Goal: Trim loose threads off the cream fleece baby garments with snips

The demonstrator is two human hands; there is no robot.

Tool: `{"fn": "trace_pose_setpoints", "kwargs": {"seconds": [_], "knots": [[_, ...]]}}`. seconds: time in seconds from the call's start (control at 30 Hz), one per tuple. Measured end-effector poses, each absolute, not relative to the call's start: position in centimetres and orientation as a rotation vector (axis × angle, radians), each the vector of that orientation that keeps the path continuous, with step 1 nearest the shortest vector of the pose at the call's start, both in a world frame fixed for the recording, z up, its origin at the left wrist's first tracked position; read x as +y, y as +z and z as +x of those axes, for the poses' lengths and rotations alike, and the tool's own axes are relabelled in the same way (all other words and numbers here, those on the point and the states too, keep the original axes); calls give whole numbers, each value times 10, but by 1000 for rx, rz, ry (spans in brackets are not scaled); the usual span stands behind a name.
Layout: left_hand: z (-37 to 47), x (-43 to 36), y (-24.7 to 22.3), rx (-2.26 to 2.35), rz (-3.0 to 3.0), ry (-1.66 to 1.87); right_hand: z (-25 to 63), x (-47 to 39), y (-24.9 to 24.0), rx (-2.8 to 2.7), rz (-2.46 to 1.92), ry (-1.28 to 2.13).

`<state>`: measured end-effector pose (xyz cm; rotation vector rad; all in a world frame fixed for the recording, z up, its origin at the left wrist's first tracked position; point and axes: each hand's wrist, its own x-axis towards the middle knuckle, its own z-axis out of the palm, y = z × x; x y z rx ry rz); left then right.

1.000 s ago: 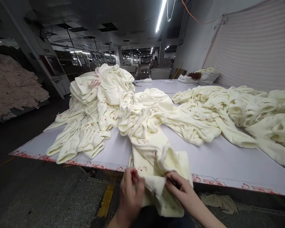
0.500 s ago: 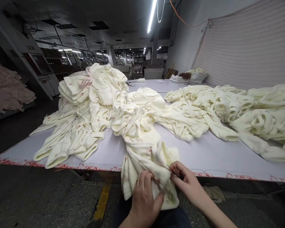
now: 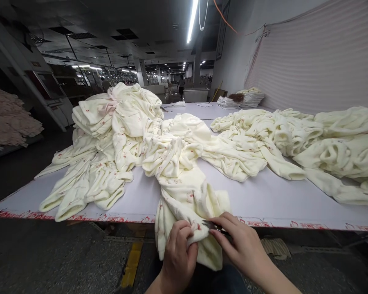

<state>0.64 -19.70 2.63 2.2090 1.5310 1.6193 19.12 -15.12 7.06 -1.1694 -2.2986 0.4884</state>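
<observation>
A cream fleece garment (image 3: pixel 182 200) with small reddish prints hangs over the table's front edge toward me. My left hand (image 3: pixel 180 249) is closed on a fold of it, fingers curled with the thumb against the cloth. In my right hand (image 3: pixel 233 234) are small dark thread snips (image 3: pixel 216 227), their pointed blades at the fold beside my left fingers. Whether the blades touch the cloth I cannot tell. The upper part of the garment lies bunched on the table.
On the white table (image 3: pixel 248 200), a tall pile of printed cream garments (image 3: pixel 119 118) stands left. More cream garments (image 3: pixel 294 134) spread along the right. Folded cloths (image 3: pixel 248 98) are stacked at the back. Pink fabric (image 3: pixel 9 114) is heaped far left. A person (image 3: pixel 180 85) stands in the distance.
My left hand has gathered the cloth into a raised fold. My right hand has moved left with the snips, bringing the blades to that fold. The view has shifted slightly.
</observation>
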Motion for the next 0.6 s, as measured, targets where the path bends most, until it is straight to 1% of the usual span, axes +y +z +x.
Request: {"fn": "trace_pose_setpoints", "kwargs": {"seconds": [0.1,0.17,0.23,0.33,0.43,0.5,0.6], "knots": [[3,-195,36,1424,1972,1473,187,-146,57,-2285,-1175,443],[1,-192,44,1333,1607,1268,184,-139,50,-2227,-1254,378],[0,-189,51,1240,1202,1167,180,-131,48,-2138,-1375,329],[-1,-185,54,1092,820,1232,176,-127,55,-2121,-1406,439],[-1,-184,50,962,700,1300,175,-134,66,-2220,-1230,652],[-1,-183,49,910,683,1313,175,-140,71,-2266,-1148,659],[-1,-182,48,867,659,1326,176,-143,72,-2245,-1155,570]]}}
